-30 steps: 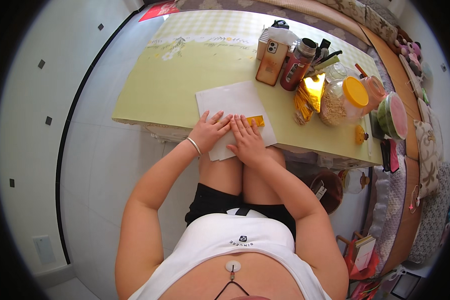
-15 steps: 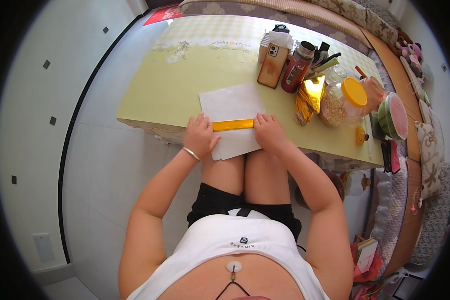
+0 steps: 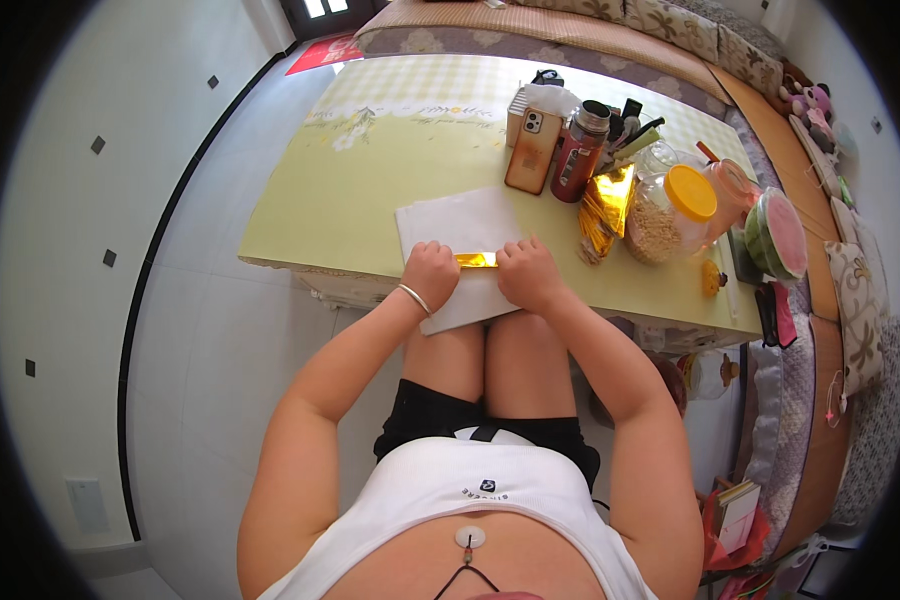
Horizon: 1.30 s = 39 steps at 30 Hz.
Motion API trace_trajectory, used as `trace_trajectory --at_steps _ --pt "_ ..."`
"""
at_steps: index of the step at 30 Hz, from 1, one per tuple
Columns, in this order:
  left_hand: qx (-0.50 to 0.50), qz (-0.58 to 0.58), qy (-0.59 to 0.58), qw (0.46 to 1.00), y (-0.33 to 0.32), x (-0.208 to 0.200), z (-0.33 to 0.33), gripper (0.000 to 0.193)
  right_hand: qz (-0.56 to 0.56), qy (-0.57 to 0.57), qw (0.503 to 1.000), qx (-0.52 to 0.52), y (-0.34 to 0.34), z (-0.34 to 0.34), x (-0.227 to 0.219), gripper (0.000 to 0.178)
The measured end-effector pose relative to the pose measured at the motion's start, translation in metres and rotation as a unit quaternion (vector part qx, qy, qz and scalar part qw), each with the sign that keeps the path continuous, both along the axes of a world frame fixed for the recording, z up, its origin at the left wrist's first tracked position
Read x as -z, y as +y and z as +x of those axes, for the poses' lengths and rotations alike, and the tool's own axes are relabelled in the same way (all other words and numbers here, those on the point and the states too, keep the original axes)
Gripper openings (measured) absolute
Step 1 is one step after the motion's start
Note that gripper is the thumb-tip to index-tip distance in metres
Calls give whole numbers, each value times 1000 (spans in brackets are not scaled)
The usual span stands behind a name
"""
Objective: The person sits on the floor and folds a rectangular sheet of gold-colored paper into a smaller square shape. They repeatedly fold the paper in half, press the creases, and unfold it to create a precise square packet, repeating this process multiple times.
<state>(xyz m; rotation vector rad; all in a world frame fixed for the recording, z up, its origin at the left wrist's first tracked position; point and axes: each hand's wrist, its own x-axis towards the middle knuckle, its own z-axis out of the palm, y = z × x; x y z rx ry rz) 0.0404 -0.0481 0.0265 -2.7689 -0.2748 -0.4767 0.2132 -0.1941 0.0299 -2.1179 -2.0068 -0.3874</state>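
L hand (image 3: 432, 276) & R hand (image 3: 528, 274) drawn closer — curled closed on gold strip (image 3: 477, 260), nr bench (image 3: 310, 215) front edge; prob. light, slick — best held by ends.

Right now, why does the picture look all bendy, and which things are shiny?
In the head view, the fisheye lens curves the long black floor strip and leaves the corners dark; in the head view, glare brightens the shiny gold foil stack on the pale green table, and the narrow gold foil strip between the left hand and the right hand gleams too.
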Motion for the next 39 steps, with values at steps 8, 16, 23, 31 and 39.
trace_trajectory --at_steps 8,16,23,31,39 --pt "-104 -63 27 992 16 3 -10 5 123 -30 992 -23 0 12 29 13" --pt "22 -164 -99 981 4 -5 5 12 136 115 983 -37 -9 -2 3 36" --pt "88 -716 -31 692 54 -15 -5 26 147 130 979 -62 -36 31 0 47" --pt "140 -472 5 870 11 -70 -9 30 74 68 994 -49 -22 -18 1 6" --pt "58 -356 -38 932 -4 -29 -37 29 41 124 989 -63 -1 -30 -17 9"
